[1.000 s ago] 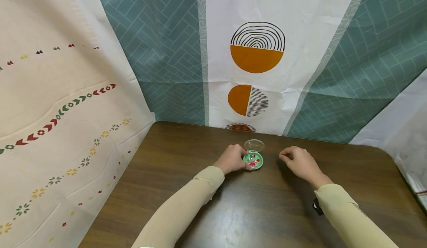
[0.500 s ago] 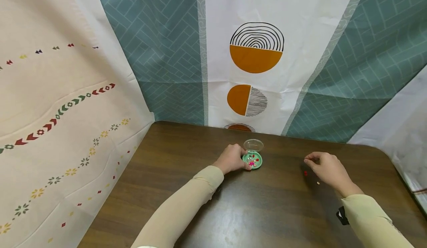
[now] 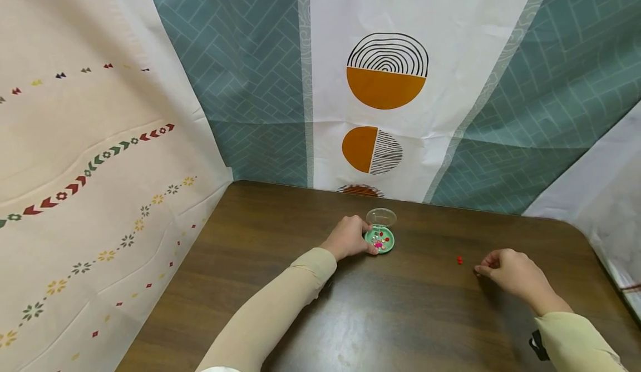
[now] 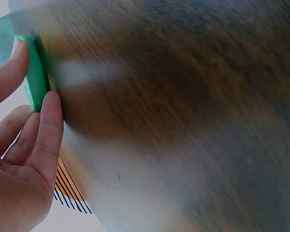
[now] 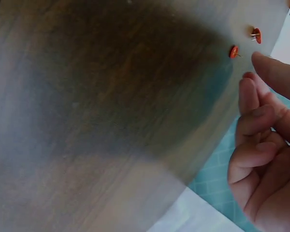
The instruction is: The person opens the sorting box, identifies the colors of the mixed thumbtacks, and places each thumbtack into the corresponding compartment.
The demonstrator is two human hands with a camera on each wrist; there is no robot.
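In the head view, a small round green case [image 3: 381,247] with its clear lid [image 3: 381,217] raised lies on the table. Several tiny red, pink and pale pieces sit in it. My left hand [image 3: 349,237] holds the case's left side between thumb and fingers; the left wrist view shows the green edge [image 4: 36,77] in that grip. To the right, two red thumbtacks [image 3: 459,260] lie close together. My right hand [image 3: 516,274] is just right of them, thumb and fingertips brought together at the tabletop. Whether something small is between them is hidden.
The brown wooden table [image 3: 300,211] reaches back to a patterned curtain [image 3: 260,83]. A pale embroidered cloth [image 3: 100,155] hangs along the left side. White fabric [image 3: 591,194] borders the right.
My right hand has moved right and toward me from beside the case, uncovering the red thumbtacks. It now covers the spot where a small pale piece lay. The left hand stays.
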